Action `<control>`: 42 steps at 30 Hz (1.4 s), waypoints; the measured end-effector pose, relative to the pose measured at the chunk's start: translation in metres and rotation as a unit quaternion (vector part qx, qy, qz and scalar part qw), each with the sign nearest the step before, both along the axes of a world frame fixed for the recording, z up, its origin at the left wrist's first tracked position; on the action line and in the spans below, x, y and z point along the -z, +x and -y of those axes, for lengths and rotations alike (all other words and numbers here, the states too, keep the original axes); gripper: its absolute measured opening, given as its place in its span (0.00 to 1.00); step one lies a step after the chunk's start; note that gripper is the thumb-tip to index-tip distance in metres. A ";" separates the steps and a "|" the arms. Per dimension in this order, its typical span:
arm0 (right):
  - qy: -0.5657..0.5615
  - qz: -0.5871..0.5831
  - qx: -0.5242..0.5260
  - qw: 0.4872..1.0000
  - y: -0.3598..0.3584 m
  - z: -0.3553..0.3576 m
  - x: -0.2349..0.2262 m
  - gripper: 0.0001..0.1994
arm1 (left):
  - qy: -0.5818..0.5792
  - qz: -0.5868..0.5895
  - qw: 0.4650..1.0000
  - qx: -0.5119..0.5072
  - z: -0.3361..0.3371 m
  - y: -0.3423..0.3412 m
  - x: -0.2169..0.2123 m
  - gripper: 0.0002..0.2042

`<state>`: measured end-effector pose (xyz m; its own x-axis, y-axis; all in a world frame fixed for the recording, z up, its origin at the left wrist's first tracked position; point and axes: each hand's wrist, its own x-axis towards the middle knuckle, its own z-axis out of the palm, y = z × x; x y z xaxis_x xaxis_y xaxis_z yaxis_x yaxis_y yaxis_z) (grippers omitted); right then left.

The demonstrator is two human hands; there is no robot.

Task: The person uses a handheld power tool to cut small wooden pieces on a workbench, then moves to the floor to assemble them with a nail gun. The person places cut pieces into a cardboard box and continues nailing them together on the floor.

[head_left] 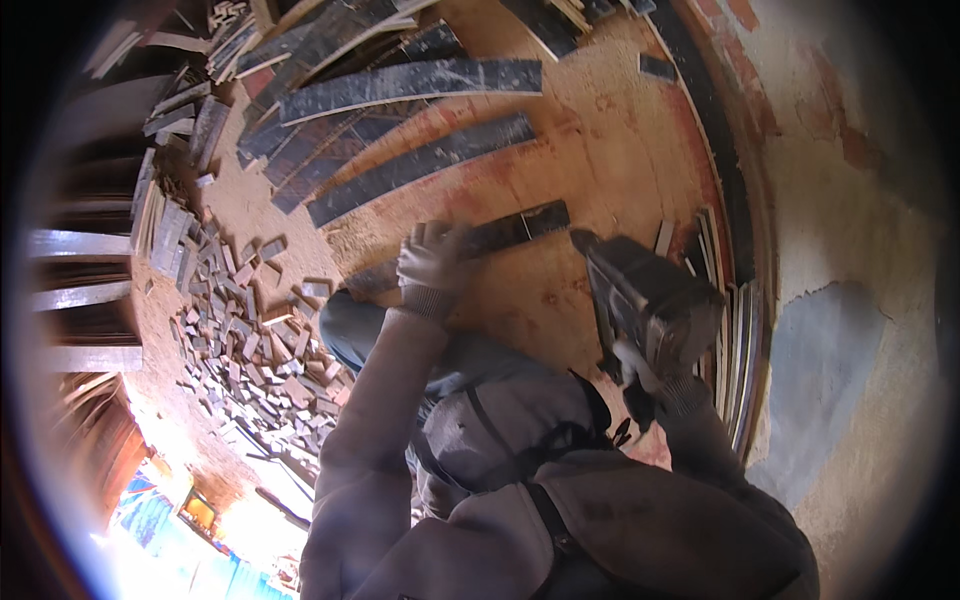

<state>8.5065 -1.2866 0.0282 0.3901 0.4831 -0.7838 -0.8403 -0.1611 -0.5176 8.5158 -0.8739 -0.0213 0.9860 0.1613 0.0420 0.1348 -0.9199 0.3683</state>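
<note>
My left hand (428,262), in a pale glove, lies with its fingers apart across a narrow dark board (515,228) on the floor. The board slants up to the right, and a thin light line crosses it near its far end. On my right, a dark boxy power tool (652,290), which looks like a circular saw, stands just past that end. My gloved right hand (640,368) is closed around its rear grip. The tool's blade is hidden, and its near side is blurred.
Long dark boards (425,165) lie ahead. Many small wood offcuts (265,340) are heaped at the left, beside stacked planks (85,270). Thin strips (738,350) lean along the worn wall (830,200) at the right. Sawdust covers parts of the floor (600,130).
</note>
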 end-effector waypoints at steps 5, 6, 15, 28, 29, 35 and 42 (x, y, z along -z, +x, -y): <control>-0.306 0.078 -0.262 0.912 -0.009 0.016 -0.039 0.17 | -0.051 0.090 0.987 0.124 -0.015 0.004 -0.040 0.25; -0.321 0.153 -0.290 0.889 -0.012 0.009 -0.046 0.11 | -0.067 0.092 0.987 0.116 -0.009 0.002 -0.057 0.25; -0.229 0.212 -0.099 0.945 -0.004 0.015 -0.043 0.34 | 0.048 0.222 0.974 0.006 -0.081 0.166 -0.136 0.31; -0.276 0.252 -0.153 0.915 0.021 0.001 -0.084 0.31 | -0.040 0.068 0.985 0.154 0.195 0.409 -0.020 0.25; -0.301 0.304 -0.187 0.884 0.018 0.005 -0.081 0.33 | -0.088 0.055 0.980 0.167 0.197 0.411 -0.015 0.23; -0.343 0.352 -0.144 0.859 -0.009 0.016 -0.046 0.49 | -0.191 0.208 0.952 0.122 0.155 0.271 -0.014 0.23; -0.278 0.333 -0.175 0.884 -0.006 0.031 -0.015 0.41 | 0.011 0.170 0.985 0.035 0.037 0.177 -0.012 0.27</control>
<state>8.5006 -1.3179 0.0429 0.7571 0.2778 -0.5913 -0.2273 -0.7365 -0.6370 8.6925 -0.9113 -0.0098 0.9229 0.0892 0.3745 -0.0565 -0.9309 0.3609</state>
